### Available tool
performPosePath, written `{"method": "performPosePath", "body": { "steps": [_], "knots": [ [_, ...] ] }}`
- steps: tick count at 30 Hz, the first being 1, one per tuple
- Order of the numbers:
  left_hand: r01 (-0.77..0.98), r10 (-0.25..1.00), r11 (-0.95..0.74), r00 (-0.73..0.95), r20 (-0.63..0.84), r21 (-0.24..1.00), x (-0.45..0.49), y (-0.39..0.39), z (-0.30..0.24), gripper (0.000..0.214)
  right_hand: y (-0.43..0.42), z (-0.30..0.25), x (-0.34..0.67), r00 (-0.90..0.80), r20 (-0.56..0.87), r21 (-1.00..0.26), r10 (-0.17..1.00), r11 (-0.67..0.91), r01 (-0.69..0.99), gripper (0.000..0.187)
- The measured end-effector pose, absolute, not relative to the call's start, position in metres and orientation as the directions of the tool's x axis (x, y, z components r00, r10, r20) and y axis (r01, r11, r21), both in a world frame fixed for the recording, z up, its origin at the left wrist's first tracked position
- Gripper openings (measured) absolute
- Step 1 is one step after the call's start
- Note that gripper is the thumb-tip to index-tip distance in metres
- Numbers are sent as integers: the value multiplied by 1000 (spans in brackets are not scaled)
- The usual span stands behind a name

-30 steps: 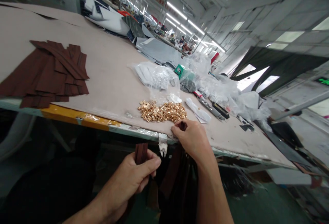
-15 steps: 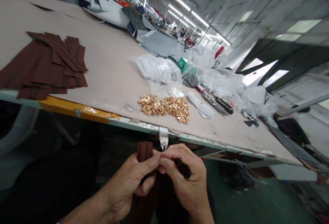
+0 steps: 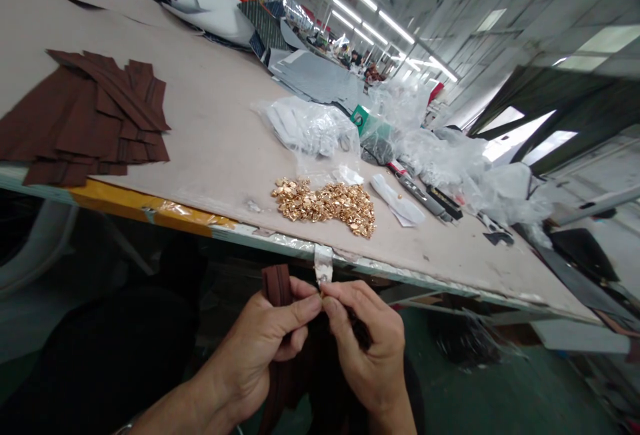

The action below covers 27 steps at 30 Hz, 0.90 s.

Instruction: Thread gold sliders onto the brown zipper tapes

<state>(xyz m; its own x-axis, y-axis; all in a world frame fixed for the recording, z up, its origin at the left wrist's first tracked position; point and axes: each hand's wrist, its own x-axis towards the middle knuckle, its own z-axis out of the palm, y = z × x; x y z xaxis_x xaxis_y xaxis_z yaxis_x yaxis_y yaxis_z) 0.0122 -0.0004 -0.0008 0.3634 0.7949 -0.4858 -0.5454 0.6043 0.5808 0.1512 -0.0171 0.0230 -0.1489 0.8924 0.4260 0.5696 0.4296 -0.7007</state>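
My left hand (image 3: 265,328) is closed round a folded brown zipper strip (image 3: 277,285), whose top stands up beside the thumb. More of the strip hangs below the palm. My right hand (image 3: 367,332) is pinched, its fingertips meeting those of the left at a small white fixture (image 3: 323,263) on the table's front edge. Whatever lies between the fingertips is too small and covered to make out. Dark brown material shows inside the right hand's curl. Just beyond the edge lies a heap of gold zipper sliders (image 3: 325,205).
Brown zipper strips (image 3: 90,115) are piled on the table (image 3: 210,122) at left. Behind the sliders is a clear plastic bag (image 3: 313,128) of white pieces. A white paper strip (image 3: 397,200), a grey tool (image 3: 425,195) and crumpled plastic (image 3: 450,155) lie to the right.
Both hands have shifted slightly right, and the fingertips are now up against the white fixture. The zipper strip's top leans more to the left. The view has tilted a little.
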Motion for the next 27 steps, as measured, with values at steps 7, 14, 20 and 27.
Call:
{"method": "performPosePath", "body": {
  "steps": [7,14,20,27],
  "knots": [
    [-488,844,536,332,-422,688,14,2,-1,23,-11,17,146,-84,449,-635,890,384,671,26],
    [-72,941,274,227,-252,959,9,-4,-6,19,-14,30,147,68,291,-802,954,205,561,13],
    [81,941,88,319,-109,993,4,-12,-14,9,-26,35,137,-204,305,-783,930,367,501,33],
    [58,937,133,319,-145,989,0,-12,-3,5,-26,27,134,-66,313,-811,947,303,500,25]
  ]
}}
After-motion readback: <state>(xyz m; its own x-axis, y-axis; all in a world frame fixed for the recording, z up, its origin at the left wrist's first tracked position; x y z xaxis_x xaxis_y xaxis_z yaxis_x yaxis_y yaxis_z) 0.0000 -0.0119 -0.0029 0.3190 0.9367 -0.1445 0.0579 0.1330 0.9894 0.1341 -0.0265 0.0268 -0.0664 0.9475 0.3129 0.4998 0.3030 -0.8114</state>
